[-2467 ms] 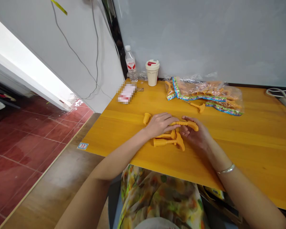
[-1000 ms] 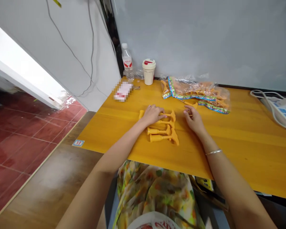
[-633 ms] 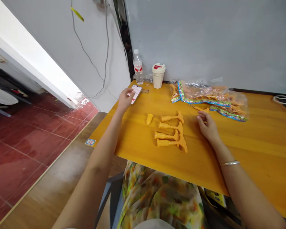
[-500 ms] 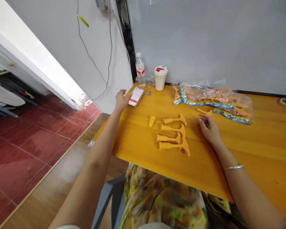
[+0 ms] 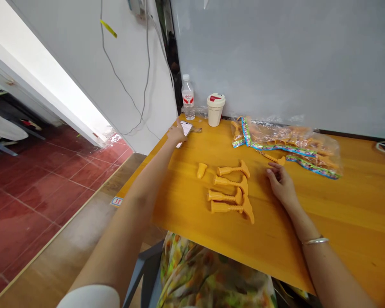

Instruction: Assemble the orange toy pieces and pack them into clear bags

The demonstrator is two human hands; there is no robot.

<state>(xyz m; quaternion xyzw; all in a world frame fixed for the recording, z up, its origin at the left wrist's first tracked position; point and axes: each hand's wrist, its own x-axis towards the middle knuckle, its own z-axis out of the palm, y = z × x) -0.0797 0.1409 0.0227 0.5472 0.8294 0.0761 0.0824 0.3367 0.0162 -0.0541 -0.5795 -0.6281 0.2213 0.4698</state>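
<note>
At the far left corner of the yellow wooden table [image 5: 276, 256], the left hand [image 5: 177, 133] has moved off the orange plastic toys [image 5: 231, 181] and now sits over a phone [image 5: 186, 127], its fingers close together at the phone's near edge (the hand hides part of it, so whether they truly grip it is hard to say). Those four T-shaped toys lie in a loose row mid-table, heads to the right, with neither hand on them; a short orange cone [image 5: 202, 170] stands apart just left of the row. The right hand [image 5: 281, 184] rests right of the row, fingers loosely curled together around nothing, near a thin orange rod [image 5: 271, 157] lying by a plastic bag of orange pieces [image 5: 288, 147]. Farther back stand a water bottle [image 5: 188, 97] and a lidded cup [image 5: 215, 109].
</note>
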